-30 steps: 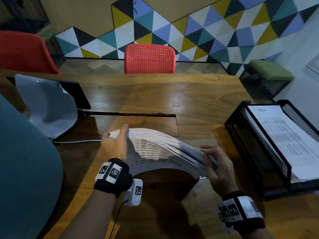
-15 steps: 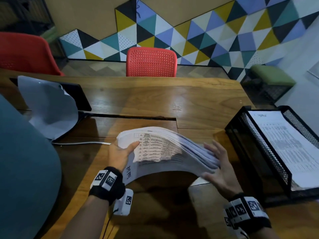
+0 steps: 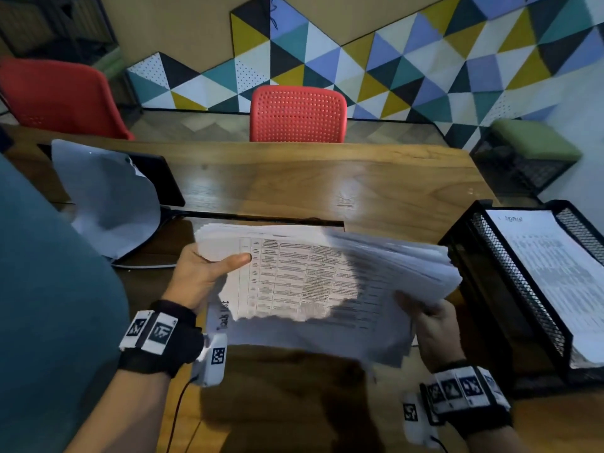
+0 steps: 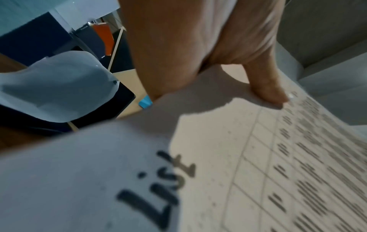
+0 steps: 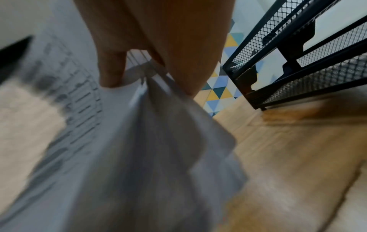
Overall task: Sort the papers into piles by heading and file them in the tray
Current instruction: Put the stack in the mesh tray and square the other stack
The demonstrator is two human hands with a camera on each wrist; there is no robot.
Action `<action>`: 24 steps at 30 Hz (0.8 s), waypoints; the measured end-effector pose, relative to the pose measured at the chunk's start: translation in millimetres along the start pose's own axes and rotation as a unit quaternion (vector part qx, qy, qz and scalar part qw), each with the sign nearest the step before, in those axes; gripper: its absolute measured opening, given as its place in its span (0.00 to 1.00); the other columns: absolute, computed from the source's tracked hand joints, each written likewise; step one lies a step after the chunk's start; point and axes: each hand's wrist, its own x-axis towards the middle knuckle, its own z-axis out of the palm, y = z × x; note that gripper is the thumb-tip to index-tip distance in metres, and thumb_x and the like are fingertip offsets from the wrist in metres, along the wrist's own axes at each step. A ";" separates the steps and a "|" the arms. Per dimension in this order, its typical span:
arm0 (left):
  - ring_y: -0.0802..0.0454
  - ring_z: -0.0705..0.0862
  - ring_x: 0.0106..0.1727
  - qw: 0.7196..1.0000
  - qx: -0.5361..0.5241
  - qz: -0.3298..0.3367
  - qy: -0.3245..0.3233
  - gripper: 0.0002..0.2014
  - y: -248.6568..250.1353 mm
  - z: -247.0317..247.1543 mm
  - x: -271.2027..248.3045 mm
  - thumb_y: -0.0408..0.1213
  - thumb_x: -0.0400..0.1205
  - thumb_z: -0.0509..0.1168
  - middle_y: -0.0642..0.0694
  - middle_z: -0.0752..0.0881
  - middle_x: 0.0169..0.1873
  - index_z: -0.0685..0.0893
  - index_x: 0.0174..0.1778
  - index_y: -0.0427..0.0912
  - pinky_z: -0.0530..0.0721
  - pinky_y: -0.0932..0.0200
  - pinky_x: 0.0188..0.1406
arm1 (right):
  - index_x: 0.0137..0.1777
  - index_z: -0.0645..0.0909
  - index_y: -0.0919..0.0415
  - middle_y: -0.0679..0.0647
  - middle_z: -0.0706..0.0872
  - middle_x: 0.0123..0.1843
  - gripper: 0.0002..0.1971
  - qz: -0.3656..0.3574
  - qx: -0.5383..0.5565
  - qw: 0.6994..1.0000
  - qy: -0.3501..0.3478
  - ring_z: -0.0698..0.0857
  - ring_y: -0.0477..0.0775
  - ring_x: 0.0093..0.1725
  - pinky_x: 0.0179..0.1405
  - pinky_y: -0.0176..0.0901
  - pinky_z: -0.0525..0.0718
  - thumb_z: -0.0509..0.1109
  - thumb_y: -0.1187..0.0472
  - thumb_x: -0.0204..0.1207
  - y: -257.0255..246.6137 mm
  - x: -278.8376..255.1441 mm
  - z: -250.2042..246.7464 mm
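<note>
Left of the tray (image 3: 510,289), both hands pinching it, the paper stack (image 3: 327,282) has lifted off the surface (image 3: 294,184), ready for filing

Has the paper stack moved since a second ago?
Yes. The paper stack has been lifted off the table and opened flat; its right edge is now nearer the tray.

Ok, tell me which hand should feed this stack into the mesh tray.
Right. The right hand grips the stack of papers at the edge nearest the mesh tray, which stands just beside it. The left hand holds the far edge, by the "List" heading.
</note>
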 end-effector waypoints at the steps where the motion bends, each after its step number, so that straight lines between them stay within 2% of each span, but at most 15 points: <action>1: 0.48 0.92 0.54 1.000 0.004 0.012 0.019 0.15 -3.4 0.7 -0.7 0.17 0.73 0.71 0.43 0.94 0.50 0.89 0.54 0.34 0.89 0.62 0.49 | 0.56 0.85 0.73 0.60 0.91 0.51 0.25 -0.009 0.007 1.000 0.011 0.90 0.53 0.50 0.45 0.43 0.88 0.81 0.53 0.67 -1.5 -4.6 3.6; 3: 0.50 0.93 0.50 0.999 0.002 0.021 0.046 0.15 -14.2 2.7 -2.4 0.18 0.73 0.73 0.44 0.94 0.48 0.88 0.55 0.32 0.89 0.62 0.47 | 0.58 0.84 0.66 0.54 0.91 0.49 0.17 -0.002 -0.004 1.000 0.011 0.90 0.47 0.50 0.46 0.46 0.88 0.77 0.64 0.70 -2.1 -14.6 12.1; 5: 0.55 0.91 0.45 0.996 0.020 0.020 0.085 0.11 -29.8 5.4 -5.5 0.21 0.73 0.75 0.49 0.94 0.42 0.87 0.49 0.33 0.88 0.63 0.43 | 0.62 0.78 0.50 0.49 0.88 0.53 0.22 0.003 -0.044 0.999 -0.001 0.88 0.39 0.50 0.45 0.39 0.89 0.76 0.69 0.71 -0.8 -24.7 19.3; 7: 0.56 0.88 0.42 0.992 0.050 0.024 0.115 0.11 -42.6 10.4 -8.8 0.31 0.70 0.79 0.49 0.90 0.40 0.85 0.45 0.34 0.86 0.63 0.40 | 0.67 0.72 0.42 0.45 0.81 0.57 0.28 -0.023 -0.127 0.992 0.009 0.85 0.34 0.51 0.42 0.32 0.87 0.75 0.68 0.74 0.3 -28.5 22.2; 9: 0.54 0.87 0.42 0.989 0.044 0.017 0.138 0.16 -48.8 14.6 -11.9 0.42 0.68 0.79 0.45 0.89 0.41 0.86 0.44 0.36 0.86 0.62 0.38 | 0.76 0.66 0.45 0.41 0.78 0.61 0.33 -0.065 -0.204 0.976 0.022 0.83 0.38 0.56 0.45 0.32 0.85 0.74 0.66 0.75 0.8 -27.6 23.1; 10: 0.50 0.87 0.44 0.988 0.036 0.007 0.151 0.17 -51.1 15.4 -11.6 0.47 0.67 0.80 0.44 0.89 0.42 0.87 0.43 0.40 0.86 0.59 0.40 | 0.78 0.65 0.48 0.40 0.78 0.62 0.33 -0.098 -0.221 0.970 0.029 0.83 0.42 0.58 0.48 0.34 0.84 0.73 0.66 0.76 1.2 -25.8 22.2; 11: 0.46 0.88 0.47 0.986 0.033 -0.006 0.163 0.17 -53.6 15.4 -9.7 0.53 0.66 0.81 0.43 0.90 0.43 0.88 0.41 0.45 0.86 0.53 0.45 | 0.78 0.67 0.52 0.41 0.79 0.62 0.31 -0.136 -0.235 0.962 0.035 0.83 0.44 0.58 0.48 0.37 0.85 0.72 0.67 0.77 1.3 -23.9 21.3; 13: 0.40 0.88 0.55 0.981 0.046 -0.027 0.184 0.21 -56.3 13.8 -3.4 0.65 0.65 0.78 0.43 0.92 0.48 0.88 0.39 0.51 0.85 0.40 0.59 | 0.71 0.75 0.56 0.45 0.82 0.58 0.19 -0.201 -0.276 0.939 0.025 0.84 0.44 0.52 0.43 0.41 0.86 0.69 0.63 0.80 -3.5 -20.3 21.3; 15: 0.38 0.88 0.57 0.978 0.060 -0.041 0.197 0.24 -56.7 15.3 2.9 0.70 0.63 0.75 0.44 0.92 0.48 0.89 0.39 0.53 0.82 0.33 0.65 | 0.64 0.80 0.56 0.47 0.85 0.52 0.13 -0.217 -0.301 0.928 0.018 0.85 0.43 0.45 0.36 0.45 0.86 0.66 0.56 0.81 -9.3 -17.6 21.8; 17: 0.36 0.88 0.55 0.976 0.059 -0.052 0.203 0.22 -55.7 18.2 8.4 0.69 0.63 0.75 0.43 0.93 0.45 0.88 0.37 0.54 0.82 0.31 0.64 | 0.62 0.81 0.57 0.48 0.86 0.53 0.12 -0.194 -0.296 0.935 0.028 0.86 0.42 0.47 0.38 0.43 0.88 0.68 0.57 0.81 -11.9 -16.2 21.8; 19: 0.34 0.88 0.54 0.975 0.051 -0.059 0.206 0.20 -54.6 19.8 13.5 0.66 0.65 0.75 0.42 0.93 0.41 0.89 0.37 0.52 0.82 0.34 0.62 | 0.63 0.81 0.60 0.50 0.86 0.55 0.14 -0.182 -0.301 0.936 0.028 0.86 0.43 0.51 0.42 0.40 0.89 0.71 0.61 0.78 -13.2 -15.1 21.9; 21: 0.34 0.88 0.55 0.976 0.048 -0.056 0.205 0.21 -54.9 16.6 18.4 0.64 0.67 0.74 0.42 0.92 0.42 0.90 0.40 0.49 0.82 0.38 0.60 | 0.59 0.83 0.61 0.49 0.87 0.52 0.12 -0.199 -0.300 0.933 0.013 0.86 0.43 0.48 0.38 0.43 0.88 0.73 0.66 0.76 -13.0 -13.7 21.6; 24: 0.38 0.87 0.55 0.979 0.043 -0.052 0.191 0.17 -56.6 6.9 26.0 0.59 0.73 0.73 0.42 0.91 0.44 0.89 0.43 0.47 0.80 0.47 0.57 | 0.48 0.82 0.62 0.47 0.88 0.50 0.08 -0.193 -0.242 0.951 0.016 0.87 0.43 0.48 0.35 0.50 0.87 0.73 0.73 0.74 -12.7 -14.8 22.5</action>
